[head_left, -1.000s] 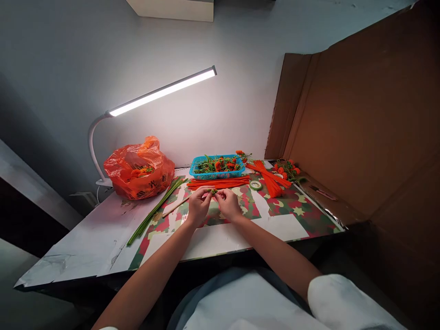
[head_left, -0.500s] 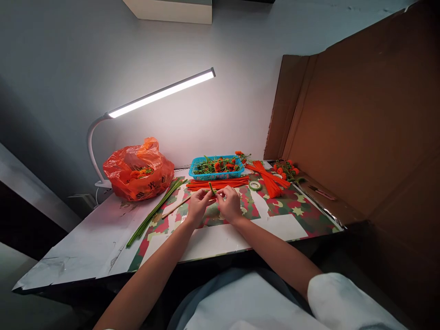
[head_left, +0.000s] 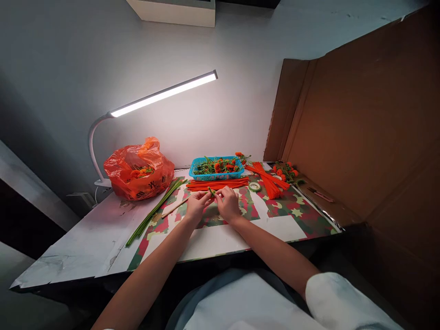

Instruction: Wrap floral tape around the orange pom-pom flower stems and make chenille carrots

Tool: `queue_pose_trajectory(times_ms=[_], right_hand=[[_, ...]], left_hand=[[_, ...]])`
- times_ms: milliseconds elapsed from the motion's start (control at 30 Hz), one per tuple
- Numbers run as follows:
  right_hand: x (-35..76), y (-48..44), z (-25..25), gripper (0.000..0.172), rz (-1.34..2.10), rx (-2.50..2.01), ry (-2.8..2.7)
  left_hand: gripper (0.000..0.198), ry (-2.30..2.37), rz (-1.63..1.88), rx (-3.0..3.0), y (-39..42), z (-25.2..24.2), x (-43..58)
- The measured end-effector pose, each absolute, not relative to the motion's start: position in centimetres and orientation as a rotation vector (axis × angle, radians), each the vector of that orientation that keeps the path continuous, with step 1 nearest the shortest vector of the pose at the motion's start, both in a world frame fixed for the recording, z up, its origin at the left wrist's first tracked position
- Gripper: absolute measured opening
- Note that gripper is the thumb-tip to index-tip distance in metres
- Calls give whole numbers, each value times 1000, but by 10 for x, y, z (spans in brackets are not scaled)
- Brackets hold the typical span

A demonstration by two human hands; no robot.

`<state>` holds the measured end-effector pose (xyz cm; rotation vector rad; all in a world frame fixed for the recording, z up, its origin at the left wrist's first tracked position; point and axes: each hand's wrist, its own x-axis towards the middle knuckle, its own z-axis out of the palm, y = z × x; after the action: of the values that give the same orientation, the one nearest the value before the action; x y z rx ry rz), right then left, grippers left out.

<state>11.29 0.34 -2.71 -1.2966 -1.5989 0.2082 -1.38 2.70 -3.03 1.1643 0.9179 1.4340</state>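
My left hand (head_left: 196, 206) and my right hand (head_left: 228, 204) meet over the middle of the table, fingertips pinched. Between them is a short, bent green pipe cleaner (head_left: 211, 191), one end sticking up; both hands grip it, and the fingers hide part of it. Just behind lies a bundle of orange pipe cleaners (head_left: 220, 184). A thin wooden stick (head_left: 175, 207) lies left of my left hand, and farther left is a bundle of long green pipe cleaners (head_left: 154, 214). To the right of my right hand sits a roll of green tape (head_left: 255, 187).
A blue basket (head_left: 216, 177) of orange flowers stands at the back, beside a red plastic bag (head_left: 137, 183). More orange pipe cleaners (head_left: 270, 181) cross at right, near orange flowers (head_left: 285, 172) and a cutter (head_left: 321, 195). A lit lamp (head_left: 165, 94) hangs above; cardboard (head_left: 360, 123) walls the right side.
The upright end of the green pipe cleaner shows shorter and more bent over between my fingers. Both hands stay nearly in place; the view has shifted slightly.
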Motion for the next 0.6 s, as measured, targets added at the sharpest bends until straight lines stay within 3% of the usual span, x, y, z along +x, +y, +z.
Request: queue_pose_trajectory(times_ms=[133,300,467,600], right_hand=[[109,12,-29,13,721,-1152,-1313],[110,18,-28,29,1011,-1037,-1331],[121,18,-19,40,1150,-970,-1400],[120,20,-15,38,1093,-985,-1387]], left_hand=[[32,936,1596,1271,22,-30,-7],[22,928,1722,1423,13,-25,-5],[16,859,1719,1695,6,-19,-7],[22,895,1723,1422,12,-19,-9]])
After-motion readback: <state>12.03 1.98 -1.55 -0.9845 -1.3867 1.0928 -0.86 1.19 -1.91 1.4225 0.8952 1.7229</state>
